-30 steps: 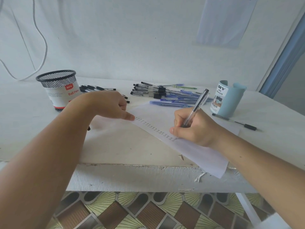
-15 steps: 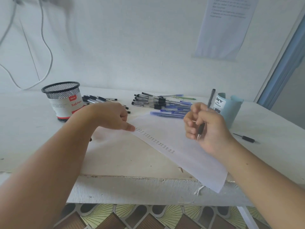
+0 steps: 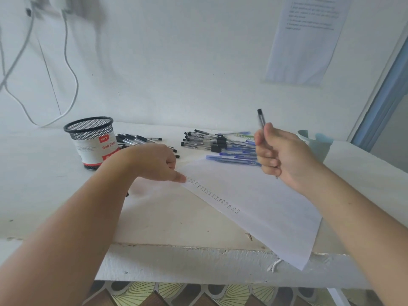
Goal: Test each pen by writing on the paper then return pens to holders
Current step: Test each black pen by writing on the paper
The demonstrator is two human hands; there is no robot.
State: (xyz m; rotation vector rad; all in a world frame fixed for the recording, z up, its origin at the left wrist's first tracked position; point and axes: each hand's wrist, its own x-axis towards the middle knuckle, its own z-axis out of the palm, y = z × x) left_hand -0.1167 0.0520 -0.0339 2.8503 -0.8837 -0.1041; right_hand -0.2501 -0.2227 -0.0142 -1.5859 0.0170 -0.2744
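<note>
The right hand (image 3: 284, 157) is raised above the table with its fingers curled round a pen (image 3: 261, 119), gripping it near the middle. The pen stands nearly upright. Its dark top end sticks up past the knuckles and its tip just shows below the hand, clear of the paper (image 3: 254, 199). The paper lies directly beneath and in front of this hand, set at a slant, with its near corner hanging over the table edge.

The left hand (image 3: 152, 162) rests on the table at the paper's far left corner. Most of its fingers are loosely tucked in, and one straight digit presses the corner down. From that fingertip a row of small written marks (image 3: 212, 195) runs diagonally along the paper's left edge toward the person.

Just behind the left hand lies a scatter of black-capped pens (image 3: 141, 139), and beside them a black mesh holder (image 3: 92, 142) with a white and red label stands upright. Between the two hands, past the paper's far edge, lie a heap of clear pens with black caps (image 3: 205, 140) and a group of blue pens (image 3: 234, 156); the blue ones reach behind the right hand. A pale blue holder (image 3: 320, 144) stands behind that hand, mostly hidden by it. All of this sits on a white table (image 3: 44, 184) against a white wall.
</note>
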